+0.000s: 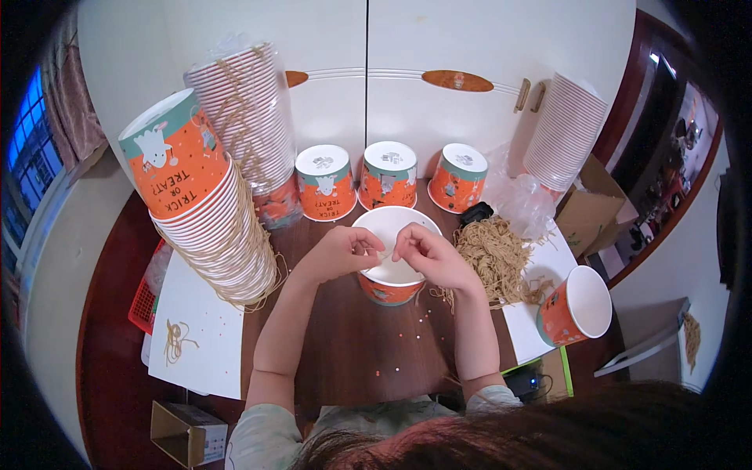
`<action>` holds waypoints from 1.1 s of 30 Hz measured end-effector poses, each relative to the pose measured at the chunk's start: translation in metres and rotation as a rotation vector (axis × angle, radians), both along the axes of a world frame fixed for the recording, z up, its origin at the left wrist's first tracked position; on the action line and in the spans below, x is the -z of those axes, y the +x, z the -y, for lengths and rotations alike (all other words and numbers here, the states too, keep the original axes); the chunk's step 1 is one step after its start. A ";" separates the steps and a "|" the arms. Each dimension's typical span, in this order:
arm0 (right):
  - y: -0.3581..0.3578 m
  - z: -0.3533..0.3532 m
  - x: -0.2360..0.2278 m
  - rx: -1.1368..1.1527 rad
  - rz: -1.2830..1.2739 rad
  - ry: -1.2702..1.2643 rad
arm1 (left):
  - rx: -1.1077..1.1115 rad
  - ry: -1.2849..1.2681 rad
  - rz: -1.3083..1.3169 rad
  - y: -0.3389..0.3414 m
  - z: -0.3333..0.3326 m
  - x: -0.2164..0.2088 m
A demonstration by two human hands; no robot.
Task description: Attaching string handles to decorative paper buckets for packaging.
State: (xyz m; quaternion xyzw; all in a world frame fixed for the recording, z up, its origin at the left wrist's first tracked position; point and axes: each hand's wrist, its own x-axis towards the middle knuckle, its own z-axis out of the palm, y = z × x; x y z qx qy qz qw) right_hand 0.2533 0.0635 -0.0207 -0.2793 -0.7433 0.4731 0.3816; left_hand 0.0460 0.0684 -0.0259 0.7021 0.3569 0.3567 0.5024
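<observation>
An orange and teal paper bucket (392,294) with a white inside stands upright on the brown table in front of me. Both hands hover over its open mouth, fingertips almost meeting. My left hand (341,252) is closed, thumb and fingers pinched together over the left side of the rim. Over the right side, my right hand (431,254) is pinched shut too. Whatever lies between the fingertips is too small to make out. A heap of tan cords (493,262) lies right of the bucket, close to my right hand.
Three upside-down buckets (389,176) line the back. At left lean a cord-draped bucket stack (176,157) and a plastic-wrapped stack (243,110). Another stack (564,129) stands back right. A single bucket (576,309) tilts at the right edge. Loose cords (178,341) lie on a white board.
</observation>
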 end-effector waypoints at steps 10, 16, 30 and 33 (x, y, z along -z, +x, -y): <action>-0.010 0.003 0.001 0.183 0.291 0.525 | 0.041 -0.016 -0.006 -0.003 -0.002 0.001; -0.014 0.000 0.005 0.220 0.376 0.477 | 0.100 -0.056 0.019 -0.006 -0.004 0.000; -0.038 0.028 0.001 0.102 0.582 0.612 | 0.083 -0.067 -0.007 -0.019 -0.011 0.006; -0.036 0.020 0.005 0.133 0.518 0.588 | 0.096 -0.019 -0.002 -0.020 -0.010 0.006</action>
